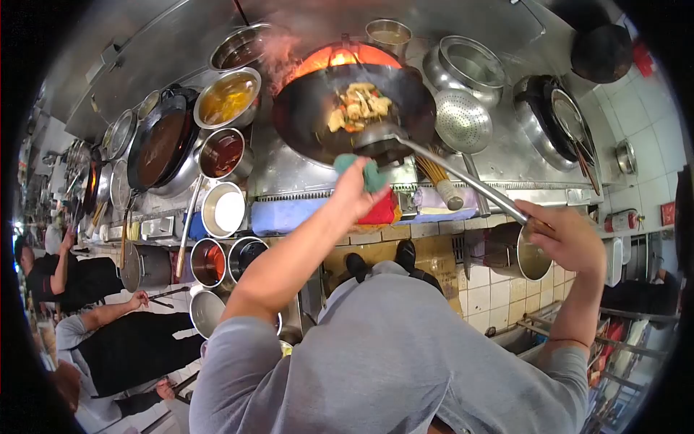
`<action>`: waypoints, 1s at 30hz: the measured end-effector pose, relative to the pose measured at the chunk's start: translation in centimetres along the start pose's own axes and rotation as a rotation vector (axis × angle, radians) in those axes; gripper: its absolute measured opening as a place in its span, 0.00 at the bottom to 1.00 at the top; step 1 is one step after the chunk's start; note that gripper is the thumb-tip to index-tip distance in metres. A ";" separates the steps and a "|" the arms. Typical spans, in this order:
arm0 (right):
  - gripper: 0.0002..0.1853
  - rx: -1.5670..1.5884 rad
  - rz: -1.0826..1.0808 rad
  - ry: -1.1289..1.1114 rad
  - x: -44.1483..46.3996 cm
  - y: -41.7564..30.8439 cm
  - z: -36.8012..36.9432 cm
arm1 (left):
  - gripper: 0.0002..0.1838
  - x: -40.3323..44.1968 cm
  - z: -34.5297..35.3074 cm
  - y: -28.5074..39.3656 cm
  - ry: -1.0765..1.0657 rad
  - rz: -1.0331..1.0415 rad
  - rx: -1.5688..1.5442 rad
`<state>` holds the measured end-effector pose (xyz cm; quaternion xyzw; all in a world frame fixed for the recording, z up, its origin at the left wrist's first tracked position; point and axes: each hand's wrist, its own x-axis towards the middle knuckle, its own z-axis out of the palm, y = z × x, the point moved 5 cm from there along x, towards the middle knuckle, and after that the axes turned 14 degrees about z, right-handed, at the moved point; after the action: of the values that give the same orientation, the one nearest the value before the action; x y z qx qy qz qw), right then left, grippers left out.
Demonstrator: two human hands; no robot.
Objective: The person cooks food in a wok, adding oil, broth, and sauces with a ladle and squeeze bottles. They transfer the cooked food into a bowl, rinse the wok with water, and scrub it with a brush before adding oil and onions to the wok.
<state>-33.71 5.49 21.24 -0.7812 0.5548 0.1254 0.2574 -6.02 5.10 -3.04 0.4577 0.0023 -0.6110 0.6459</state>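
Grips the end of a long metal ladle [470, 179] in the right hand [564, 235], wrapped closed around the handle. Clasps a folded green cloth [372, 176] in the left hand [353, 192], bunched between thumb and fingers at the near edge of a black wok [307, 116]. Holds the ladle's bowl inside that wok, just beside pale chunks of food [359, 106] mixed with red pieces; cannot tell whether touching the bottom. Has orange flames [347, 56] rising behind the far rim.

Has, left of the wok, a steel bowl [201, 112] of yellow liquid, then nearer a steel pot [246, 163] of dark red sauce, then a white-lined pot [224, 210]. Has, closer still, a pot of red sauce [210, 262] beside a pot of dark contents [248, 254], and farther left a wide pan of brown liquid [160, 148]. Has, right of the wok, a perforated strainer [464, 121] in front of a round steel pot [470, 66], and beyond, a small pot of cloudy liquid [389, 34].

Stretches the left arm forward and inward, almost straight. Bends the right elbow outward, slanting the ladle down toward the wok.
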 end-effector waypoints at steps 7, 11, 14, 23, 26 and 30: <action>0.28 -0.030 -0.214 0.166 10.2 -2.5 3.5 | 0.09 3.8 -1.3 -0.8 -0.026 -0.019 -0.015; 0.27 0.076 -0.184 0.310 14.1 -4.4 6.9 | 0.06 5.2 -6.1 -5.4 -0.058 -0.013 0.074; 0.26 0.147 -0.190 0.368 12.1 -4.9 6.7 | 0.07 4.4 -7.5 -7.7 -0.028 -0.067 0.242; 0.23 0.007 -0.064 0.104 3.5 -4.3 0.4 | 0.06 -0.8 -0.5 0.0 -0.014 0.034 -0.023; 0.23 -0.038 -0.145 0.120 5.4 -3.7 1.5 | 0.07 0.3 0.1 1.0 -0.015 0.002 -0.042; 0.23 -0.052 -0.139 0.226 10.4 -5.5 4.8 | 0.10 3.2 -2.1 -1.8 -0.058 -0.007 0.017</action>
<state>-24.46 1.16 13.69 -0.8334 0.5212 0.0327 0.1808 -5.50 4.13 -7.12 0.4454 -0.0198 -0.6263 0.6395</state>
